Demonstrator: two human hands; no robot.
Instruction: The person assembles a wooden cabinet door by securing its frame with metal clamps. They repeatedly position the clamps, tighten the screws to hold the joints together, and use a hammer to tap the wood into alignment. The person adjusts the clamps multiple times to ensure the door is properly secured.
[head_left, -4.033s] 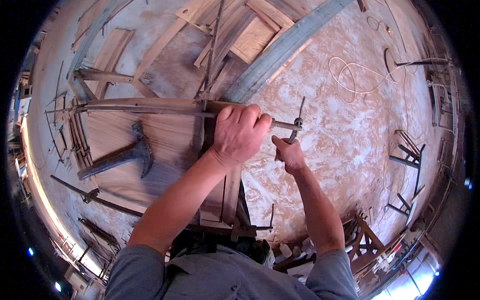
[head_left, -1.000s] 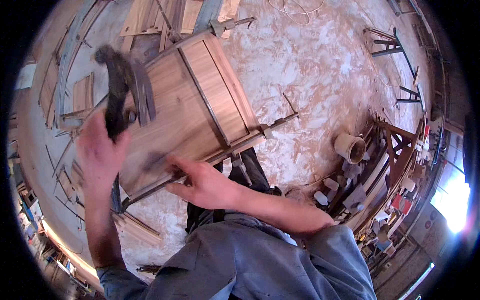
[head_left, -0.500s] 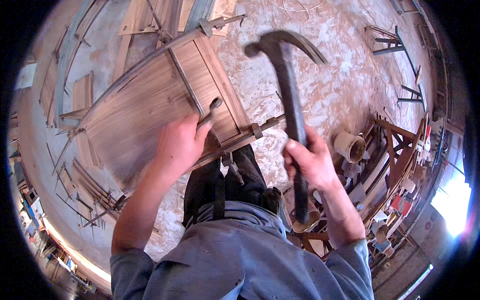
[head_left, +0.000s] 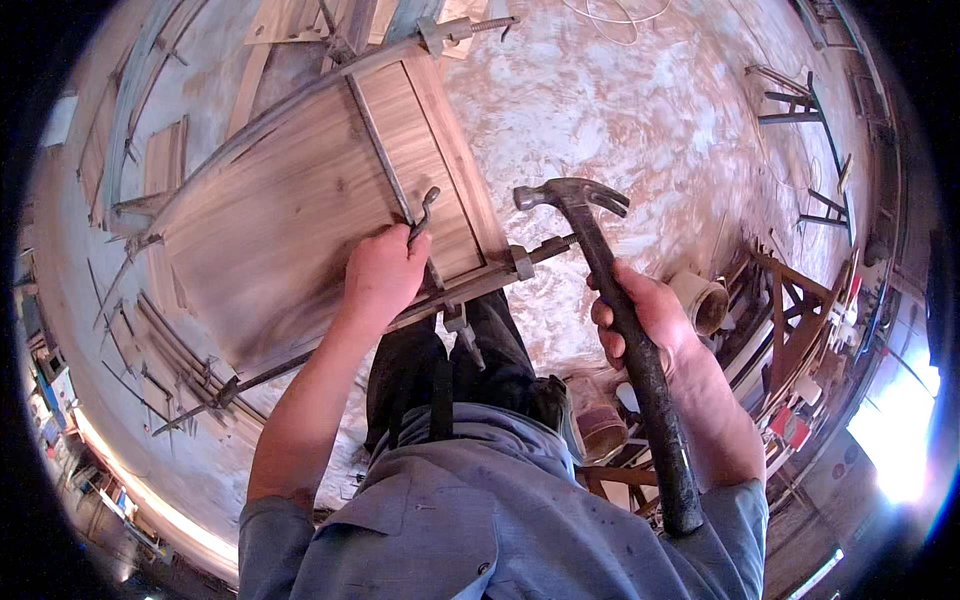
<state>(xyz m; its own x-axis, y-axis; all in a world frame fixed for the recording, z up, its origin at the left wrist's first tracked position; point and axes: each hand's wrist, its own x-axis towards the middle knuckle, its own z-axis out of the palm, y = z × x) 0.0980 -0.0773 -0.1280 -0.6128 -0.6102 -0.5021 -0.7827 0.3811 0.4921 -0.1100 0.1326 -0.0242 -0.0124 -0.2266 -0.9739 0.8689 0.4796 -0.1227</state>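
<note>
My right hand (head_left: pixel 650 315) grips a claw hammer (head_left: pixel 640 370) by its dark handle, head up and away from me, to the right of a wooden panel (head_left: pixel 290 200). The hammer head is apart from the wood. My left hand (head_left: pixel 385 275) is closed over the panel, round a short bent metal rod (head_left: pixel 425 215) whose curved end sticks out past the thumb. Its lower part is hidden in the fist. Beside that hand a metal bar (head_left: pixel 375 145) crosses the panel. Bar clamps, with screw ends such as this clamp screw (head_left: pixel 545 248), run along the panel's edges.
Another clamp screw (head_left: pixel 490 25) juts from the panel's far corner. Loose boards and bars lie on the floor at left. A bucket (head_left: pixel 700 300), a second container (head_left: pixel 603 432) and a wooden rack (head_left: pixel 790 310) of scraps stand at right. Dark metal frames (head_left: pixel 800 108) lie farther off.
The hammer has come down and nearer to me, its head lower in view. My left hand has shifted slightly right and up with the bent rod.
</note>
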